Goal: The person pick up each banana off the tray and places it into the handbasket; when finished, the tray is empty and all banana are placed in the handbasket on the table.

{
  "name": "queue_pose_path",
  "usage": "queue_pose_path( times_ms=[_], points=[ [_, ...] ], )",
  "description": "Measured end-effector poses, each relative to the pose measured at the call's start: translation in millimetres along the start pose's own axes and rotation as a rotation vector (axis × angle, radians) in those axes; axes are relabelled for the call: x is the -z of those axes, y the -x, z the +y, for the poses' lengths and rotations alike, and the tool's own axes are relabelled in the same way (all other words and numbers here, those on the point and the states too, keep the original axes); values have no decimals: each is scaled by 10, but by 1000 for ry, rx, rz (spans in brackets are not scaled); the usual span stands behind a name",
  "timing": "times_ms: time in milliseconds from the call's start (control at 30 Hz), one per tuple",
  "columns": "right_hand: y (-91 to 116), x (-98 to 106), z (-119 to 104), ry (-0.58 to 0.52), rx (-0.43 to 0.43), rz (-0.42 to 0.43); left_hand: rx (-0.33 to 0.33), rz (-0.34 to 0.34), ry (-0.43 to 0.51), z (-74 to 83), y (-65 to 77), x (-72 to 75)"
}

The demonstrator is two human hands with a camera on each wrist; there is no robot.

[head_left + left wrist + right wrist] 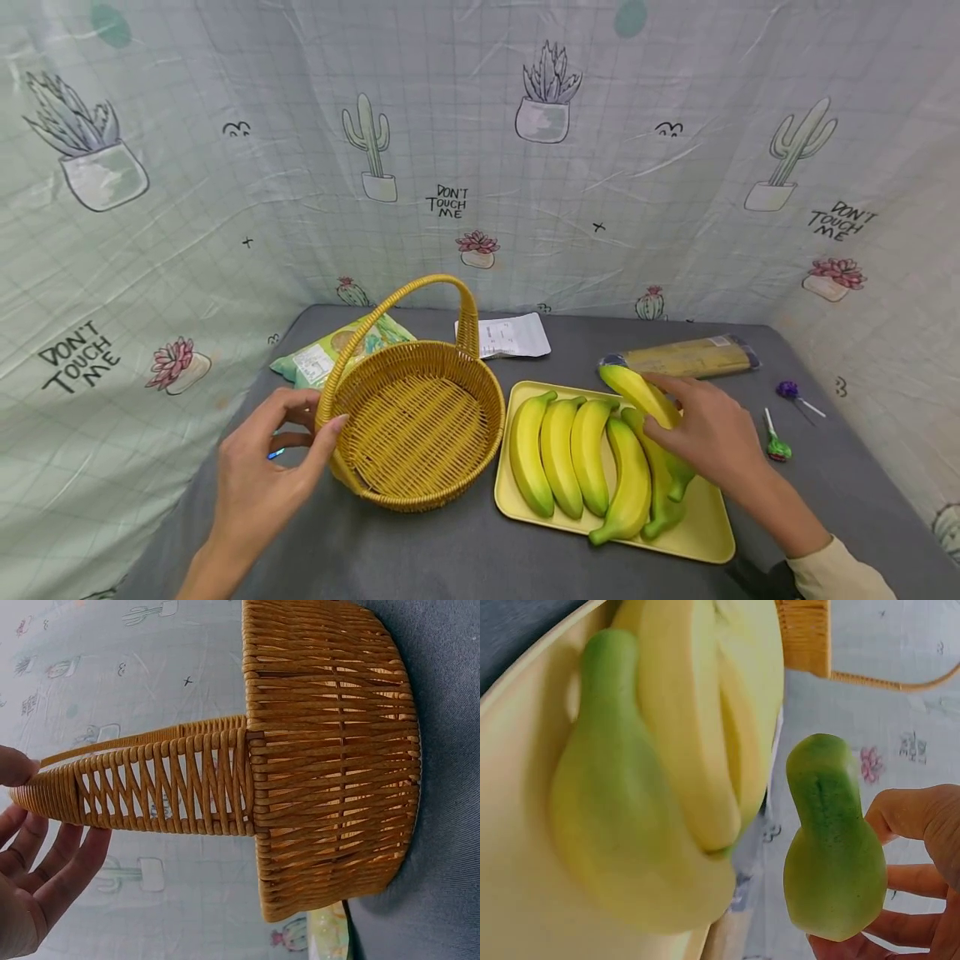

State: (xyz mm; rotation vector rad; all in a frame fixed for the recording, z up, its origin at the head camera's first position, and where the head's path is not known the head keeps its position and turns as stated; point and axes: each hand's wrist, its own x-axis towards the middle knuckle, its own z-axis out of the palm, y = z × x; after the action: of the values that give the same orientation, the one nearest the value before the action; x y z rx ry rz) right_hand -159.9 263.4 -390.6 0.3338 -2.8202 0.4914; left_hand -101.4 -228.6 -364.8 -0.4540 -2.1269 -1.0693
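Observation:
A round woven basket (pixel 420 442) with a tall arched handle (pixel 150 787) stands on the grey table, left of a yellow tray (pixel 701 533). My left hand (pixel 262 458) pinches the handle, thumb on one side and fingers on the other, as the left wrist view shows. Several bananas (pixel 527 454) lie side by side on the tray, stems pointing different ways. Above the tray's right part, my right hand (pixel 712 433) grips one banana (pixel 633 390), lifted and tilted. Its greenish end (pixel 832 847) faces the right wrist camera, apart from the bananas below.
Behind the basket lie a green packet (pixel 311 358) and a white pouch (pixel 517 335). A long yellow pack (pixel 686 358) lies behind the tray. Purple (pixel 787 389) and green (pixel 778 450) lollipops sit at the right. A patterned curtain (pixel 645 208) surrounds the table's back and sides.

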Motion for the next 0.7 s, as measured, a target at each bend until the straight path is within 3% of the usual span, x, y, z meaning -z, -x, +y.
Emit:
queue_pose_path(
  times_ms=[400,700],
  points=[
    [-276,-18,-415,-20,153,57,52,-23,-8,-11,2,32],
    [-437,-51,-689,-20,233,66,18,-4,3,-11,12,19]
  ],
)
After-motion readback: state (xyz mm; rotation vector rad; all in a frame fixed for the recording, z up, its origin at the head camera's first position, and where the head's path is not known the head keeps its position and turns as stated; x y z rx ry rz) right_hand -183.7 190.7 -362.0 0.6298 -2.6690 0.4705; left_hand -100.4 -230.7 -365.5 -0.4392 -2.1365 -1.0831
